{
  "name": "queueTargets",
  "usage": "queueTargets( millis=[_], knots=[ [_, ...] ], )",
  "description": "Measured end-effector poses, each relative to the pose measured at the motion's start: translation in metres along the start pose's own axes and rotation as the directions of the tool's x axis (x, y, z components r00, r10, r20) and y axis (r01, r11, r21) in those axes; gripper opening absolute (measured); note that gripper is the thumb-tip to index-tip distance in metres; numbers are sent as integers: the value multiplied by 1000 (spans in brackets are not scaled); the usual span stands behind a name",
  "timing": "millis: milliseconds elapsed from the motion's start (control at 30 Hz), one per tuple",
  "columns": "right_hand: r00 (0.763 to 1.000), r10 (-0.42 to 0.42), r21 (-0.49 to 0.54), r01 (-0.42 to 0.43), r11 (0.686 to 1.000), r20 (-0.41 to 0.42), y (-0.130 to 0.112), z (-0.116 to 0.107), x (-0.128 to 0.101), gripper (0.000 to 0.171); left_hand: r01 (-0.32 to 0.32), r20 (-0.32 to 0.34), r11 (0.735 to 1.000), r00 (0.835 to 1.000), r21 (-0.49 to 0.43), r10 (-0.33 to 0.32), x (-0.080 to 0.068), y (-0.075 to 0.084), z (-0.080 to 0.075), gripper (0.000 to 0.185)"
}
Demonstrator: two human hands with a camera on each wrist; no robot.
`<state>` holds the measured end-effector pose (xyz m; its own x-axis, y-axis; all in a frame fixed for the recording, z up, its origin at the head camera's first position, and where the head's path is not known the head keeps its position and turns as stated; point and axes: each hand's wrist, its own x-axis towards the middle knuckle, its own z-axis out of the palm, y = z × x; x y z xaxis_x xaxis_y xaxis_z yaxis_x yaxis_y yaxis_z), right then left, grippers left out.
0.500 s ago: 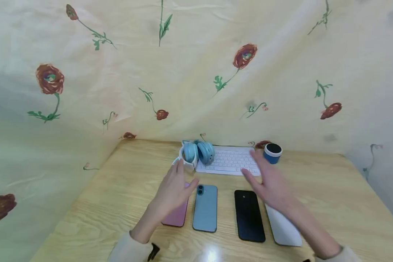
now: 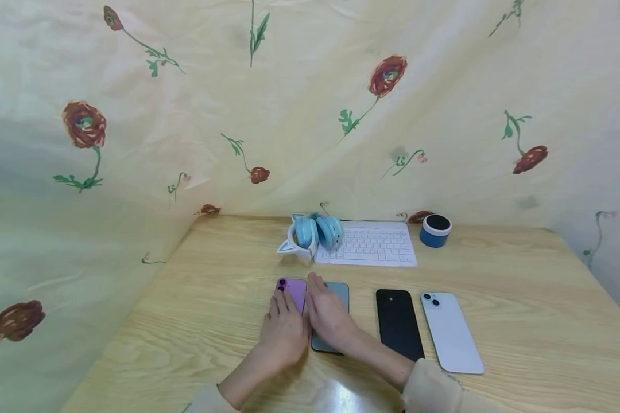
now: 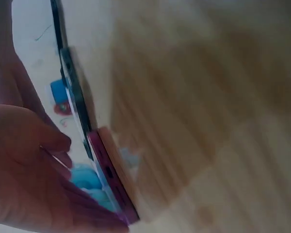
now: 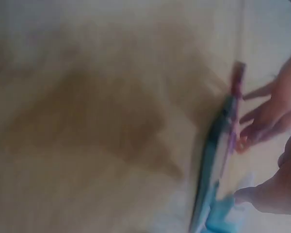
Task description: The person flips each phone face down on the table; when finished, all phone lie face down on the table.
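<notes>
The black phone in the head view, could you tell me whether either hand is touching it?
No. The black phone lies untouched, while the left hand rests on the purple phone and the right hand on the blue-grey phone.

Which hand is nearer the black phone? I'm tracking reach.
Right. The right hand rests on the teal phone beside the black phone; the left hand lies farther, on the purple phone.

Two bare hands, the left hand [image 2: 285,335] and right hand [image 2: 330,318], emerge from loose cream-coloured long sleeves [image 2: 434,390].
</notes>
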<state>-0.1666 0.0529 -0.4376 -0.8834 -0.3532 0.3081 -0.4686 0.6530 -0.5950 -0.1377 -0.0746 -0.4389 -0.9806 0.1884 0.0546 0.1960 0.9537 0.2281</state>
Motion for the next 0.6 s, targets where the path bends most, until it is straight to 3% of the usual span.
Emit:
queueTargets(
  millis=[167,367,600],
  knots=[
    [998,-3,-64,7,998,65,-1,17,-3,46,28,74,991,996,129,-38,-5,5,4,70],
    [994,-27,-129,41,991,109,-1,22,-6,44,25,103,962,993,273,-55,-8,7,5,64],
    [991,-34,-134,51,990,129,1,22,-8,42,-1,-20,906,1000,423,11,-6,7,11,43]
  ],
)
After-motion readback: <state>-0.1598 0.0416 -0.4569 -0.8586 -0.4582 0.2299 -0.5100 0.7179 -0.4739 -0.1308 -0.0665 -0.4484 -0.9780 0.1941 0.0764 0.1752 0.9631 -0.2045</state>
